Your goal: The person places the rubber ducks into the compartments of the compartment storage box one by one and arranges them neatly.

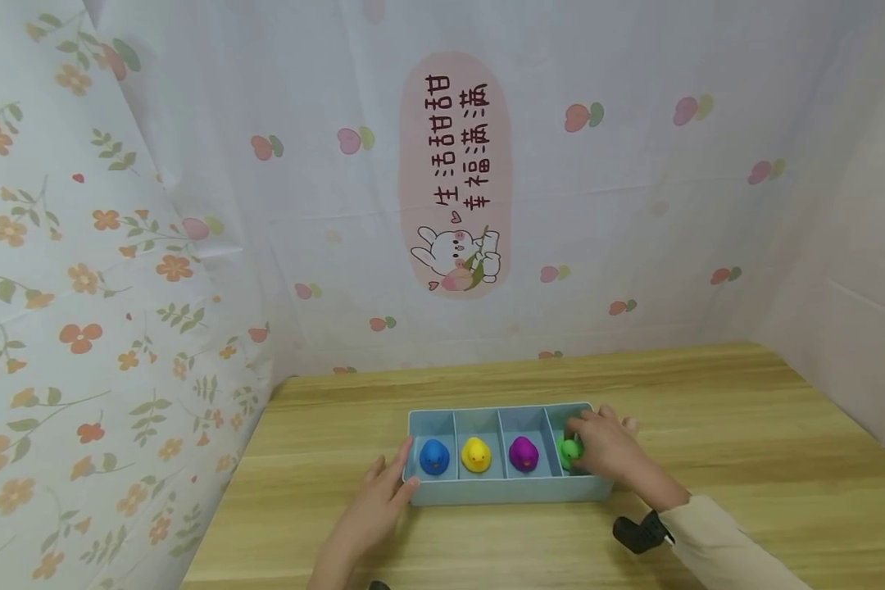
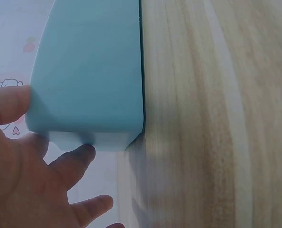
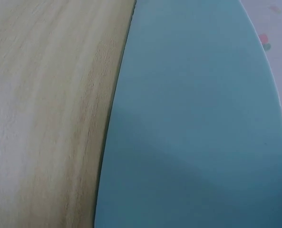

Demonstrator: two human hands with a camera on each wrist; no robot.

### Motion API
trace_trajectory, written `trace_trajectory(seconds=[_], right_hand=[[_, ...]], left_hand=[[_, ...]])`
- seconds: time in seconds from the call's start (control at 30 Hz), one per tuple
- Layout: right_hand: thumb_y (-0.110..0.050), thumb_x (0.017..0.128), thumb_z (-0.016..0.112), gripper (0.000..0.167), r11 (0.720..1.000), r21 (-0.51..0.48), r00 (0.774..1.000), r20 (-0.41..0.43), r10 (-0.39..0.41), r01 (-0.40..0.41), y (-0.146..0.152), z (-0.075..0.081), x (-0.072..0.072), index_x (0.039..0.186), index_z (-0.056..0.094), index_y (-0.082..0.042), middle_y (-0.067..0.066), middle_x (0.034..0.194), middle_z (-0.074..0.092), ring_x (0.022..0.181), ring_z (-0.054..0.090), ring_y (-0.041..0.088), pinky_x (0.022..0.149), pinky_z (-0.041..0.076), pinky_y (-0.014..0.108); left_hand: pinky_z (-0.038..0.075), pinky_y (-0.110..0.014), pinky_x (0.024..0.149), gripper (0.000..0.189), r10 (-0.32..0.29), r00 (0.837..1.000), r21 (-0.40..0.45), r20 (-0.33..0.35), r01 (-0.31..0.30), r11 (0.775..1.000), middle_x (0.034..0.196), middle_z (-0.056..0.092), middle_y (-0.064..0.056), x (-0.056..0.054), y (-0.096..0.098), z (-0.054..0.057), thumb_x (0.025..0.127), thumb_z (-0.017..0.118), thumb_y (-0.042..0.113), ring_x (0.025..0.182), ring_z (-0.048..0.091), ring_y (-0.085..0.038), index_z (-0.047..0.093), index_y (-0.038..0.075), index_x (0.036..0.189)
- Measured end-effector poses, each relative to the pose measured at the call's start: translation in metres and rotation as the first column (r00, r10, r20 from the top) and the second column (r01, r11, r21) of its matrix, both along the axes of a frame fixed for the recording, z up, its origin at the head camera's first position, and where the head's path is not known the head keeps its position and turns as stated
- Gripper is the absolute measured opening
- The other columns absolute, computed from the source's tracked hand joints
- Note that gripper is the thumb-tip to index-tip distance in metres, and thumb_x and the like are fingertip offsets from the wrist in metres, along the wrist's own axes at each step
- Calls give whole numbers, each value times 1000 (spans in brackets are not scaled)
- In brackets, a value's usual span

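Observation:
A light blue divided box point(image 1: 512, 492) lies lengthwise on the table, with a toy duck in each compartment. From left to right sit a blue duck point(image 1: 434, 457), a yellow duck point(image 1: 476, 455), a purple duck point(image 1: 524, 454) and a green duck point(image 1: 570, 451). My right hand point(image 1: 608, 447) reaches into the rightmost compartment and pinches the green duck, which its fingers partly cover. At the box's left end, my left hand point(image 1: 372, 504) rests with extended fingers against the wall. The left wrist view shows that hand point(image 2: 31, 175) with fingers spread, touching the box end point(image 2: 88, 137).
The box stands on a wood-grain table point(image 1: 324, 426). A white cloth point(image 1: 324, 205) with printed fruit and a rabbit hangs behind it, and a flowered cloth point(image 1: 81, 328) hangs at the left. A black wrist device point(image 1: 640, 533) sits by the right sleeve point(image 1: 723, 545).

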State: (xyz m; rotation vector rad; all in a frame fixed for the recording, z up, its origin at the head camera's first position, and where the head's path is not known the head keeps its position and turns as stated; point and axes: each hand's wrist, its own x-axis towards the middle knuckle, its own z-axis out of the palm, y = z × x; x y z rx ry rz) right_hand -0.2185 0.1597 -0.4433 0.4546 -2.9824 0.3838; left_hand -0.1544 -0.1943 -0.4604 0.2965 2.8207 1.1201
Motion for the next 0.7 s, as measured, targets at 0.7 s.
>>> trace_trajectory(seconds=[0.7], right_hand=[[-36,70,83,40,997,-81,999,-45,15,-19,12,10,18,102,70,-17,6,111,69,100,50,30,75,24,52]], left_hand=[[3,-75,105,56,-16,995,-83,-102,7,997,140,52,-12,-1,-2,3,99,49,36,137,22,-55,33,21,150]])
